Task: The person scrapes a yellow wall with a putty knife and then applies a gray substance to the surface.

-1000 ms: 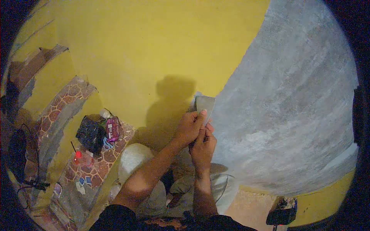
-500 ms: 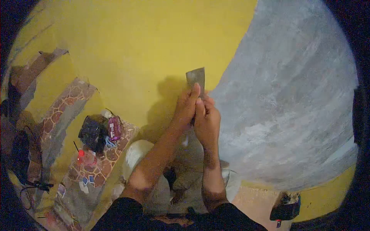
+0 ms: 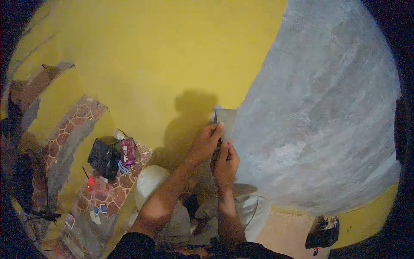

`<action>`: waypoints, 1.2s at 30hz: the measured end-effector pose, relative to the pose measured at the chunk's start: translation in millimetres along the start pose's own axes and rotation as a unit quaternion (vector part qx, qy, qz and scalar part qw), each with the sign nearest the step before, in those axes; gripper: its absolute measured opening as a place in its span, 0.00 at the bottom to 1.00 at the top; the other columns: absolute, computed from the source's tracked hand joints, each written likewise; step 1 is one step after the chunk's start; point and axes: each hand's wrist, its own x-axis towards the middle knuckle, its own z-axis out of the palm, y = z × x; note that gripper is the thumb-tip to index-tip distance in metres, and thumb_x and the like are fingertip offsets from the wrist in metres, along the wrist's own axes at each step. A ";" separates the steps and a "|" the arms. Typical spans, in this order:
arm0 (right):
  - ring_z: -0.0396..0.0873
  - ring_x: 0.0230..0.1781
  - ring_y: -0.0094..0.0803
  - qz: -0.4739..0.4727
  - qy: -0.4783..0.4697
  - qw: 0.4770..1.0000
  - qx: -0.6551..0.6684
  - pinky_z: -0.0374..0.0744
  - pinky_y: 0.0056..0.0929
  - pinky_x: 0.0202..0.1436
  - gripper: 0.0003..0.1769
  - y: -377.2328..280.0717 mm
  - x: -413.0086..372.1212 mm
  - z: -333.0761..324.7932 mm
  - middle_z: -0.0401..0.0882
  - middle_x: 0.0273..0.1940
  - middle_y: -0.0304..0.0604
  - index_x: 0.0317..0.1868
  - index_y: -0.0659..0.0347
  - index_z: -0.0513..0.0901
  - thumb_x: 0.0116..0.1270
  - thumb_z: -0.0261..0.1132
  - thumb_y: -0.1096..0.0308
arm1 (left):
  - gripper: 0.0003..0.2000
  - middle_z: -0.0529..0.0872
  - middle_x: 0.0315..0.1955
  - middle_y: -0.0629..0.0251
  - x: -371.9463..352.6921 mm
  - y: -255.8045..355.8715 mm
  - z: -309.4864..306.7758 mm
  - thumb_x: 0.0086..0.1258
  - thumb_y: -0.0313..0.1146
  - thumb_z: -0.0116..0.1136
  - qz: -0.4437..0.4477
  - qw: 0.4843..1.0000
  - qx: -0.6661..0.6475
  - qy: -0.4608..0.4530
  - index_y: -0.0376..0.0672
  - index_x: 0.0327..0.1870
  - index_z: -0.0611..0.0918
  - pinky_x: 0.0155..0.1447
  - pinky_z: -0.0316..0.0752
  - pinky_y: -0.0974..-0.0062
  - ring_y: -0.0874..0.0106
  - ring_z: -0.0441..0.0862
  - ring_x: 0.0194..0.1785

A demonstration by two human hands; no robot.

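In front of the wall I hold a putty knife (image 3: 226, 120) with its flat grey blade upward. My left hand (image 3: 207, 141) is closed on it, the thumb lying on the lower part of the blade. Just below and to the right, my right hand (image 3: 226, 166) is closed with bent fingers at the base of the blade. The handle is mostly hidden by my hands. Behind the blade, the yellow wall (image 3: 151, 56) meets a grey plastered area (image 3: 319, 112).
On the patterned step (image 3: 125, 183) at left lie a black bag (image 3: 102, 154), a purple packet (image 3: 128, 151) and a clear bottle with a red cap (image 3: 98, 185). A dark box (image 3: 322, 233) stands lower right. My light-trousered legs (image 3: 252, 207) are below.
Both hands and the putty knife have come down. My right hand has shifted lower relative to the left, and more of the blade shows.
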 end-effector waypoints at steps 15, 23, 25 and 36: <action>0.66 0.14 0.18 0.029 0.025 0.999 -0.015 0.65 0.24 0.16 0.17 31.0 3.6 8.2 0.71 0.21 0.31 0.45 0.61 0.76 0.86 0.52 0.55 | 0.23 0.89 0.32 0.64 -3.3 2.9 -11.3 0.83 0.51 0.53 -0.040 0.996 0.083 -0.010 0.36 0.42 0.86 0.43 0.78 0.70 0.76 0.82 0.36; 0.72 0.20 0.19 0.088 0.000 0.995 0.056 0.71 0.23 0.22 0.22 -1.8 -5.4 23.2 0.80 0.30 0.36 0.63 0.67 0.74 0.86 0.51 0.56 | 0.20 0.91 0.36 0.59 -25.2 62.5 5.8 0.84 0.48 0.52 -0.083 0.995 0.035 0.038 0.36 0.52 0.84 0.43 0.83 0.71 0.71 0.88 0.39; 0.76 0.28 0.22 -0.060 0.018 0.997 0.044 0.75 0.24 0.30 0.21 8.9 1.5 31.3 0.82 0.39 0.40 0.64 0.66 0.73 0.86 0.50 0.57 | 0.20 0.91 0.36 0.59 -20.0 50.8 4.1 0.85 0.47 0.51 -0.083 0.996 -0.009 0.018 0.36 0.51 0.83 0.42 0.83 0.71 0.71 0.89 0.39; 0.80 0.44 0.26 -0.019 0.008 1.000 0.000 0.80 0.26 0.46 0.18 3.9 -0.1 24.4 0.81 0.49 0.44 0.62 0.66 0.75 0.86 0.49 0.61 | 0.20 0.91 0.33 0.59 -21.5 57.9 7.0 0.85 0.47 0.50 -0.041 0.999 -0.014 0.032 0.34 0.49 0.82 0.42 0.86 0.69 0.69 0.90 0.36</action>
